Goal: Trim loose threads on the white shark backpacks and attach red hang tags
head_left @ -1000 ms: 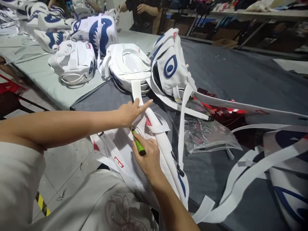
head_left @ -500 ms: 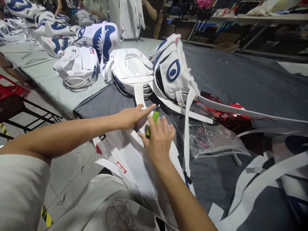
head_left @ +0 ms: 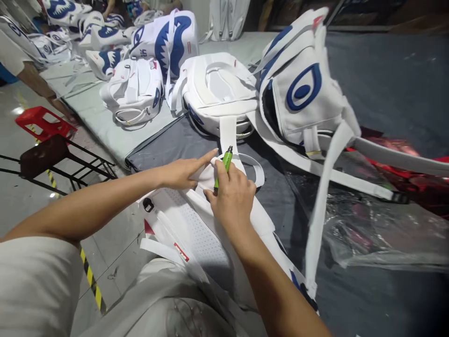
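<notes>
Head view: the right hand (head_left: 233, 192) has its grip closed round a slim green, black-ended pen (head_left: 223, 166) over a white, mesh-panelled fabric backpack (head_left: 205, 236) at six o'clock. The left hand (head_left: 179, 173), at the pen's nine o'clock, touches the backpack; whether it pinches, I cannot tell.

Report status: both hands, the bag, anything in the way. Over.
Right hand gripping green pen. Left hand on nearest white bag, grip unclear. Bag below both hands. Looped strap close beside right hand, possibly in the way.
</notes>
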`<action>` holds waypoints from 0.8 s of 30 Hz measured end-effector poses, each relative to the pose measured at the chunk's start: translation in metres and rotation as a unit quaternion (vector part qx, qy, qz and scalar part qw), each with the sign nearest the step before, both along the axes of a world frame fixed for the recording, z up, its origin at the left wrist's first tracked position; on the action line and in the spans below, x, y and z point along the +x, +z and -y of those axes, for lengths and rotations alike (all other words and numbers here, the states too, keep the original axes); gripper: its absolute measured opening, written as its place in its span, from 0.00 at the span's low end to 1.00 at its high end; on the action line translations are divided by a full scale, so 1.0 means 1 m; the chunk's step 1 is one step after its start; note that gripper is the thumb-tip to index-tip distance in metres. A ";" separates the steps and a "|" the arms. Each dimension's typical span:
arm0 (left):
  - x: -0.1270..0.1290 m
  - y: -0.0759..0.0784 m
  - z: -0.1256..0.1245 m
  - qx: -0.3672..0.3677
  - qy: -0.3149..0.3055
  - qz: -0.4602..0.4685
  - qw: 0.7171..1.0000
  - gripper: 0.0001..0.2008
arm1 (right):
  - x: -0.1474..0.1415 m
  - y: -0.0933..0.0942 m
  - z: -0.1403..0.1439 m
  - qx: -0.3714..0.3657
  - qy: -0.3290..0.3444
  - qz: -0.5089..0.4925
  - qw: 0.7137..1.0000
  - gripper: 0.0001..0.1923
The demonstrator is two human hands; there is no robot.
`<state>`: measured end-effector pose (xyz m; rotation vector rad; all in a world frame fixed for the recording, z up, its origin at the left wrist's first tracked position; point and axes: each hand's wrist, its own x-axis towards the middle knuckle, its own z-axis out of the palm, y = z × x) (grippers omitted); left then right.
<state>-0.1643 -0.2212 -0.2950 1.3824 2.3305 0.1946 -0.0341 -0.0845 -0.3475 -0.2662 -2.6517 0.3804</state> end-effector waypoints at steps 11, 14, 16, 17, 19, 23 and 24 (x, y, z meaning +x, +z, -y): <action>-0.004 0.003 -0.011 -0.022 0.003 0.003 1.000 0.51 | -0.002 -0.003 -0.005 -0.004 0.007 -0.037 0.999 0.35; -0.008 0.002 -0.011 -0.014 -0.011 0.046 0.999 0.51 | 0.015 0.005 -0.011 -0.019 0.047 -0.135 0.990 0.22; -0.010 0.001 -0.009 -0.008 -0.020 0.070 0.997 0.51 | 0.033 0.012 -0.014 -0.065 0.098 -0.179 0.977 0.20; -0.011 0.001 -0.009 -0.006 -0.022 0.073 0.997 0.51 | 0.041 0.015 -0.014 -0.098 0.125 -0.175 0.972 0.21; -0.011 0.002 -0.008 -0.003 -0.024 0.070 0.997 0.50 | 0.055 0.018 -0.012 -0.155 0.157 -0.138 0.966 0.23; -0.010 0.005 -0.007 -0.016 -0.017 0.074 0.997 0.50 | 0.060 0.017 -0.001 -0.148 0.161 -0.104 0.970 0.15; -0.010 0.005 -0.007 -0.018 -0.018 0.076 0.997 0.50 | 0.058 0.015 0.001 -0.147 0.162 -0.096 0.971 0.14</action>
